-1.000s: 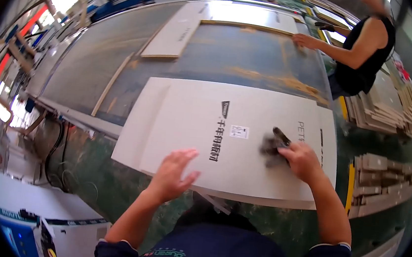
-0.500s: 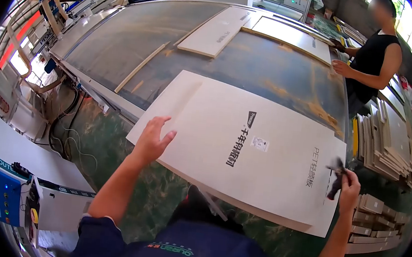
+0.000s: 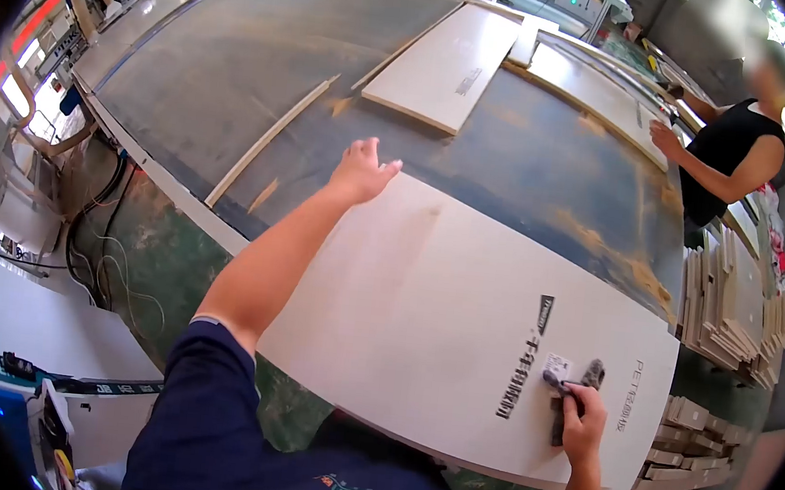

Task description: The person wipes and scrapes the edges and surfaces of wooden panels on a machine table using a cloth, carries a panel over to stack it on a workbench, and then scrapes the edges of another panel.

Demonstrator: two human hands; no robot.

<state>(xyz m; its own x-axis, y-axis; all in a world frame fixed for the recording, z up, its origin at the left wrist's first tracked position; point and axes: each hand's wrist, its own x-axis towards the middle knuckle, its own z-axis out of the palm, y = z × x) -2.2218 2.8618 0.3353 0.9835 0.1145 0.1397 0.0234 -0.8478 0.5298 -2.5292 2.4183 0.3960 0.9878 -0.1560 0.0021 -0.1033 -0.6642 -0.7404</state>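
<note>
A large white board (image 3: 408, 284) with black printed lettering lies in front of me, over the near side of the worktable. My left hand (image 3: 364, 174) is at the board's far left corner, arm stretched across, with fingers apart. Low on the right part of the board, my right hand (image 3: 586, 422) is closed around a dark hand tool (image 3: 594, 373), whose exact kind I cannot make out. The tool is right over a small white printed label (image 3: 558, 363), partly covering it.
A person (image 3: 737, 146) stands at the table's far right, hands near a white panel (image 3: 597, 85). Another white panel (image 3: 447, 66) and a narrow strip (image 3: 270, 142) lie on the grey tabletop (image 3: 241, 51). Stacked boards (image 3: 729, 287) stand to the right, a machine cabinet (image 3: 111, 416) at lower left.
My left hand has moved from the board's left side to its far corner. The right hand has carried the tool leftward from the board's right edge to the label. The view has shifted.
</note>
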